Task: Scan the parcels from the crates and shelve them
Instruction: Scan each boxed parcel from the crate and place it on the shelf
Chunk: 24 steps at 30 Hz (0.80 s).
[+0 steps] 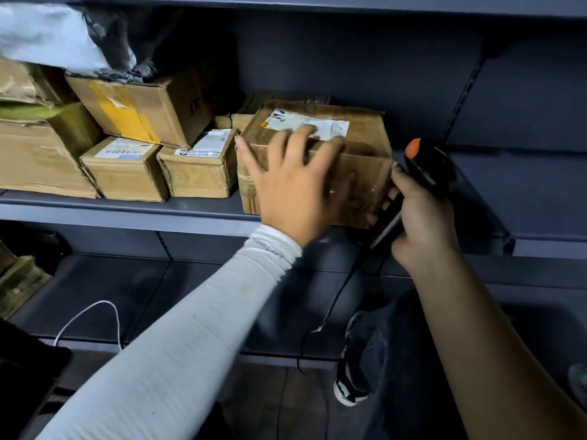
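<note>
The taped parcel (317,160) sits on the shelf (127,208), right of several shelved boxes; the left hand (295,188) presses it with spread fingers; the right hand (419,217) grips the scanner (425,166) (crates unseen, remainder unknown).

Parcel storeroom: grey metal shelving (127,206) stacked with labelled cardboard parcels (124,168).

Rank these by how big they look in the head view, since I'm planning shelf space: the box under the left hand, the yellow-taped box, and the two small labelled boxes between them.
1. Box under the left hand, though it is nearest.
2. Yellow-taped box, close behind.
3. The two small labelled boxes look alike; unranked.
</note>
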Tool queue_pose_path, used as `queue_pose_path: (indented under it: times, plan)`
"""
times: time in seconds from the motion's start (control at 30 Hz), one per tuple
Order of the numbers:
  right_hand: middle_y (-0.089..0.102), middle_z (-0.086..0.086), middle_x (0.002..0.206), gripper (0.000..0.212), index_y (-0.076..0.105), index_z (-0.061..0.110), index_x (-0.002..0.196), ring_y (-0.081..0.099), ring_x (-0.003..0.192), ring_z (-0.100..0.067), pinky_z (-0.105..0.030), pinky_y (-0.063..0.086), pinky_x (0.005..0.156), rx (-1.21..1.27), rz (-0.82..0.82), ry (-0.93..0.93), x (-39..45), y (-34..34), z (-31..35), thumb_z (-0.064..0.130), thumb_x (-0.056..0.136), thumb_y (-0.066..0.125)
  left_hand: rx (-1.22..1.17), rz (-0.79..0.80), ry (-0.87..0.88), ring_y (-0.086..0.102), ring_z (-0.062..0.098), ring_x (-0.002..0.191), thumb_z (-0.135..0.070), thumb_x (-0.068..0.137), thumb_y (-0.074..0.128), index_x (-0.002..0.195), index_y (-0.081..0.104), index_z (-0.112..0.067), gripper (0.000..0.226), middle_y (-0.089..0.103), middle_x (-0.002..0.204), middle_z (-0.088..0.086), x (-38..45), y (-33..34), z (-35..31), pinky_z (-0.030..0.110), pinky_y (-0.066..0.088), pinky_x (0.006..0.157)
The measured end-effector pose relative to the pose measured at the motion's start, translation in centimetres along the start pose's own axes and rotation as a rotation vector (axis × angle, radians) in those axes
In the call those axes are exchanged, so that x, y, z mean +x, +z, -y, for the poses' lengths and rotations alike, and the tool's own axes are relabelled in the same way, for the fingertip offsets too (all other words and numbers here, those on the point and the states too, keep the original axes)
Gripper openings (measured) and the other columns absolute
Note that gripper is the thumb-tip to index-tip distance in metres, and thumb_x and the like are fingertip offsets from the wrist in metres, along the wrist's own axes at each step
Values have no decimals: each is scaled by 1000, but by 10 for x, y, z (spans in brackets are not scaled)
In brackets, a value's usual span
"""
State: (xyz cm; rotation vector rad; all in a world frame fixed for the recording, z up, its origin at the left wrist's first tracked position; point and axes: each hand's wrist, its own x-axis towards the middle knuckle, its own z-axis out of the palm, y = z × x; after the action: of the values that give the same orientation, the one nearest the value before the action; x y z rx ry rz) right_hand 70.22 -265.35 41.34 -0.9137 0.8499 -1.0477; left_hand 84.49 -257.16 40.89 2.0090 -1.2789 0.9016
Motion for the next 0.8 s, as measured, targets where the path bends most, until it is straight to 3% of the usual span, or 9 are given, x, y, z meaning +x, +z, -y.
queue_pose_path:
  times: [0.1, 0.23, 0.37, 0.47, 0.63, 0.7, 0.8]
  plan:
    - [79, -3, 107, 24, 76, 21, 111, 77, 98, -24, -45, 62, 76, -28, 30, 26, 3, 10, -3, 36, 92, 77, 63, 46, -22, 47, 35, 136, -72, 91, 54, 134, 64, -41, 53, 60, 136, 1, -1, -2, 26, 81, 10, 112]
    - [80, -1, 104, 22, 76, 23, 111, 77, 99, -25, -52, 60, 86, -36, 74, 55, 5, 27, -9, 36, 93, 76, 79, 32, -64, 46, 35, 137, -71, 93, 54, 134, 64, -40, 52, 61, 134, 1, -4, -2, 37, 81, 12, 112]
    - [80, 5, 92, 25, 75, 23, 111, 78, 83, -18, -44, 64, 72, -7, 20, 65, 3, 38, -11, 37, 91, 78, 92, 7, -52, 47, 36, 137, -71, 94, 53, 133, 64, -40, 51, 62, 134, 2, 0, 0, 41, 81, 12, 112]
    - [78, 6, 89, 25, 76, 23, 109, 78, 84, -17, -39, 62, 67, -1, -10, 63, 1, 43, -12, 39, 91, 79, 95, -20, -55, 48, 35, 137, -72, 95, 52, 133, 65, -40, 52, 62, 133, 2, 0, 4, 43, 80, 13, 112]
    - [79, 2, 95, 29, 77, 22, 103, 77, 92, -22, -53, 62, 89, -18, -67, 30, 0, 51, -15, 43, 85, 83, 91, -31, -65, 48, 34, 137, -74, 95, 52, 133, 64, -40, 52, 62, 133, 1, 0, 6, 46, 81, 14, 111]
    - [79, 4, 90, 26, 77, 22, 100, 77, 90, -21, -51, 63, 86, -10, -69, 38, -2, 50, -15, 43, 86, 83, 88, -28, -71, 48, 34, 136, -73, 94, 52, 133, 64, -40, 53, 62, 133, 1, 0, 5, 45, 81, 14, 111]
    - [72, 10, 75, 24, 75, 20, 102, 76, 82, -19, -39, 63, 68, 11, -53, 64, -6, 48, -11, 40, 90, 80, 86, -20, -74, 48, 34, 135, -73, 94, 54, 133, 64, -40, 52, 62, 132, 1, -1, 4, 43, 81, 15, 110]
